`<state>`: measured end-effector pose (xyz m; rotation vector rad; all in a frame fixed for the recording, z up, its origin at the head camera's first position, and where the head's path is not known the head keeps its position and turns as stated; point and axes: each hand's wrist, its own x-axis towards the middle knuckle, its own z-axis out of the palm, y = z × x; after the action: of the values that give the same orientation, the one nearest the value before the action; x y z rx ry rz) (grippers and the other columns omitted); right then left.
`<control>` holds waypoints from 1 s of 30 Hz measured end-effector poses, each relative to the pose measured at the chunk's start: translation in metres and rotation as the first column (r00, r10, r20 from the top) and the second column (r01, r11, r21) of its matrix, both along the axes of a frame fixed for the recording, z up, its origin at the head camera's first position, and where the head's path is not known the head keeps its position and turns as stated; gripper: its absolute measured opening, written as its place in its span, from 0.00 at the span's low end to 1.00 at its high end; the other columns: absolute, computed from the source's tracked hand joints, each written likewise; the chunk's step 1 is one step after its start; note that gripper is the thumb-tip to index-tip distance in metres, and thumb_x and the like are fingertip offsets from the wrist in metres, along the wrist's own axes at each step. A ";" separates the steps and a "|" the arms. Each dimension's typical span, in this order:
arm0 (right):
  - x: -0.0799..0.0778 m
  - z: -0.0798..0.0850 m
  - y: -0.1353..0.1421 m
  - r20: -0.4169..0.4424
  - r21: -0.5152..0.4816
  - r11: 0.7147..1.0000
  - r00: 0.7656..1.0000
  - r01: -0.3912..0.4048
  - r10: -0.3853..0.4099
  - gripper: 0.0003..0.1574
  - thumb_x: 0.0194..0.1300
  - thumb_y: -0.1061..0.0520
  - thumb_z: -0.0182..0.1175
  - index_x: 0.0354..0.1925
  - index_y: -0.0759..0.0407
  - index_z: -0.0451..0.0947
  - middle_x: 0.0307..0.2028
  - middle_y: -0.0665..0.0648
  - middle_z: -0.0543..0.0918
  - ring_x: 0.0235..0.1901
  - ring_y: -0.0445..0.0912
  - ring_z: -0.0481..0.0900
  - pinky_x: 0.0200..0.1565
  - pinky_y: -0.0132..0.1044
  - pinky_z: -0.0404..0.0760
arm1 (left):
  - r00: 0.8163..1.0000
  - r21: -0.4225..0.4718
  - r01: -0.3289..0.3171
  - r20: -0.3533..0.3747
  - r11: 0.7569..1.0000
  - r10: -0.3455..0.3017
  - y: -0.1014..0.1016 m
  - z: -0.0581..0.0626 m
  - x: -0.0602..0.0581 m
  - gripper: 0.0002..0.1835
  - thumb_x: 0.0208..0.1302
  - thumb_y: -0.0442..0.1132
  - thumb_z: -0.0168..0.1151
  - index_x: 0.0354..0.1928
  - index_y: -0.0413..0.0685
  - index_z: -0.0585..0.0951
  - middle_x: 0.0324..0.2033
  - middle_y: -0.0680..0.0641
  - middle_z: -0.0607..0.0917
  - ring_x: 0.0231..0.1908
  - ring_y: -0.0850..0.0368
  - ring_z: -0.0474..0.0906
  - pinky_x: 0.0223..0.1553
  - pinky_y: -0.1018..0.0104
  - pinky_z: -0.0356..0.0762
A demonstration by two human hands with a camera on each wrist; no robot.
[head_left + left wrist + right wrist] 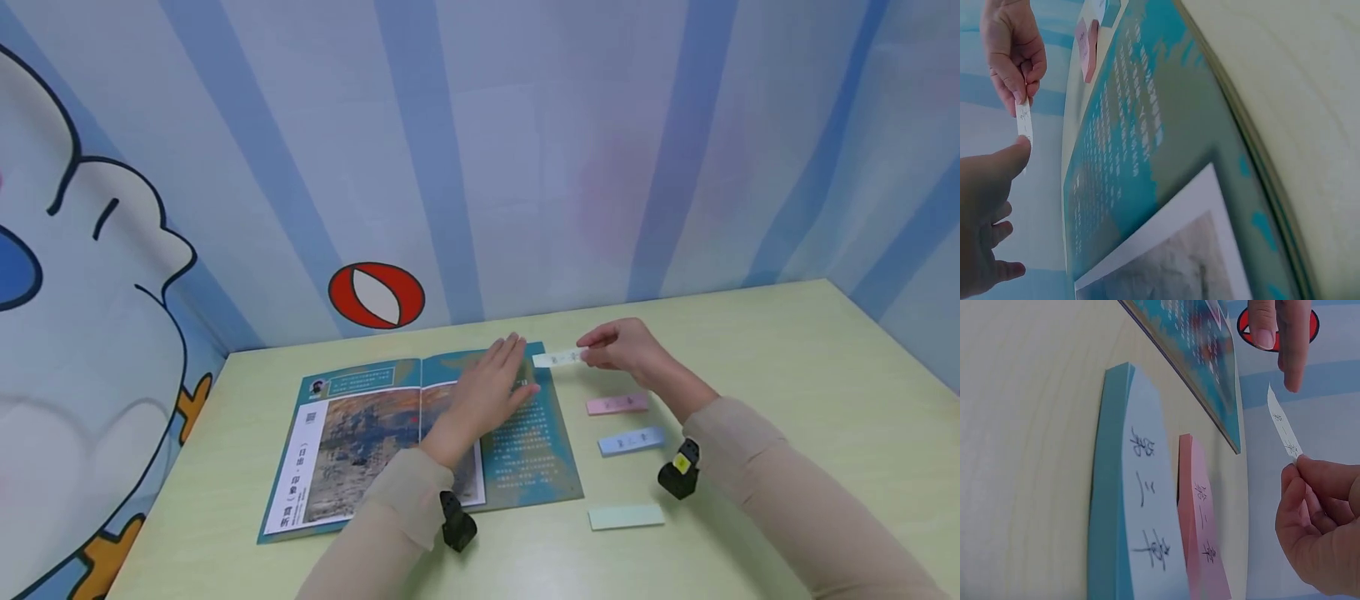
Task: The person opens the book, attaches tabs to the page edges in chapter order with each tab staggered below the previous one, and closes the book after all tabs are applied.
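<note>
An open magazine lies on the table, its left page filled by a landscape picture. My left hand is spread over the upper part of its right page, fingers straight and pointing away. Between thumb and fingers my right hand pinches one end of a white sticky note strip with handwritten characters. The strip's free end overlaps the magazine's top right corner in the head view. In the right wrist view the strip points toward the left hand, with a gap between them.
Right of the magazine, a pink sticky note pad and a blue pad, both with handwriting, lie on the table. A pale green pad lies nearer the front. A striped blue curtain rises behind the table.
</note>
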<state>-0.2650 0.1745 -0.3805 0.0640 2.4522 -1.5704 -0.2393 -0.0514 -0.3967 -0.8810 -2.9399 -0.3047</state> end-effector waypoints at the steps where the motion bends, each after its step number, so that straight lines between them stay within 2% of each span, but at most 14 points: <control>1: -0.002 -0.002 0.000 0.001 0.000 1.000 1.000 0.007 -0.007 0.18 0.60 0.65 0.62 0.49 0.70 0.77 0.39 0.60 0.80 0.34 0.44 0.80 0.48 0.44 0.78 | 1.000 -0.013 -0.001 0.012 1.000 0.001 0.001 0.000 -0.002 0.37 0.68 0.56 0.48 0.72 0.44 0.52 0.70 0.44 0.54 0.69 0.49 0.50 0.61 0.48 0.61; 10: -0.017 -0.015 0.001 0.048 0.018 0.999 0.998 0.046 -0.047 0.18 0.60 0.66 0.60 0.50 0.71 0.76 0.43 0.63 0.79 0.32 0.43 0.78 0.43 0.38 0.80 | 0.996 -0.077 0.006 0.085 0.997 0.001 0.008 -0.012 -0.009 0.37 0.69 0.58 0.43 0.72 0.47 0.51 0.71 0.46 0.52 0.70 0.50 0.47 0.62 0.42 0.56; 15: -0.023 -0.017 0.002 0.075 0.035 0.998 0.996 0.051 -0.053 0.17 0.62 0.66 0.59 0.50 0.69 0.76 0.45 0.63 0.78 0.32 0.44 0.76 0.40 0.35 0.79 | 0.994 -0.085 0.023 0.105 0.996 -0.014 0.011 -0.011 -0.009 0.36 0.70 0.57 0.43 0.72 0.46 0.52 0.71 0.45 0.52 0.70 0.49 0.47 0.62 0.41 0.54; 20: -0.027 -0.015 -0.003 0.082 0.034 0.998 0.995 0.048 -0.050 0.17 0.61 0.67 0.59 0.49 0.69 0.77 0.44 0.63 0.78 0.31 0.43 0.75 0.36 0.32 0.79 | 0.989 -0.096 0.011 0.146 0.995 0.003 0.012 -0.008 -0.008 0.36 0.70 0.57 0.43 0.72 0.47 0.52 0.71 0.46 0.52 0.70 0.50 0.45 0.63 0.41 0.53; 30: -0.032 -0.021 -0.005 0.103 0.028 0.998 0.992 0.064 -0.067 0.17 0.60 0.67 0.60 0.49 0.69 0.77 0.45 0.64 0.78 0.30 0.43 0.74 0.33 0.30 0.77 | 0.985 -0.130 0.022 0.170 0.991 0.001 0.019 -0.017 -0.013 0.35 0.70 0.58 0.42 0.72 0.50 0.52 0.71 0.48 0.52 0.70 0.50 0.47 0.62 0.41 0.53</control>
<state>-0.2968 0.1695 -0.4010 0.2263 2.4125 -1.5220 -0.2527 -0.0324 -0.4138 -0.9300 -3.1456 -0.1970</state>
